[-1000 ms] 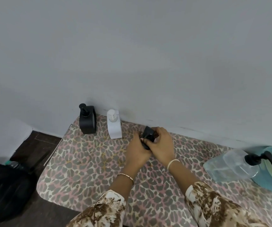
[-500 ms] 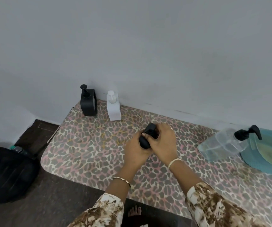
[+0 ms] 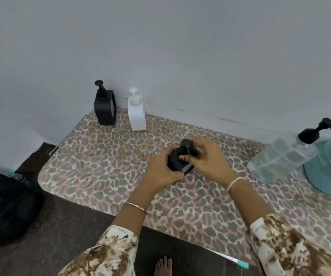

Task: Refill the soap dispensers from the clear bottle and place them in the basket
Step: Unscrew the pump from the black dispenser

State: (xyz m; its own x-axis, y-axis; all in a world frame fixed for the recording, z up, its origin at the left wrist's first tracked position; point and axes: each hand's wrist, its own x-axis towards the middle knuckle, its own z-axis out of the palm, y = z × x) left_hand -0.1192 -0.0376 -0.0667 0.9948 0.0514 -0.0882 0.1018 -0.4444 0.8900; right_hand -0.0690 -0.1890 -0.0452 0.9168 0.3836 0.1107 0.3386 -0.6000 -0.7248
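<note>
A small black soap dispenser [image 3: 175,161] stands on the leopard-print table [image 3: 105,162] at its middle. My left hand [image 3: 160,172] grips its body from the left. My right hand [image 3: 206,159] pinches the neck under its round black pump top [image 3: 186,144]. Against the wall stand a taller black dispenser [image 3: 105,108] and a white dispenser [image 3: 137,113], both with pumps on. The clear bottle [image 3: 284,156] with a black pump leans at the right against the teal basket [image 3: 320,176].
A grey wall runs close behind the table. A black bag [image 3: 5,208] lies on the dark floor at the left. My bare foot [image 3: 163,266] shows below the table's front edge, beside a thin white stick with a teal tip [image 3: 232,259].
The small black dispenser has come closer to me and stands more upright, its pump top now showing above my fingers. The view has dropped and moved back from the wall.
</note>
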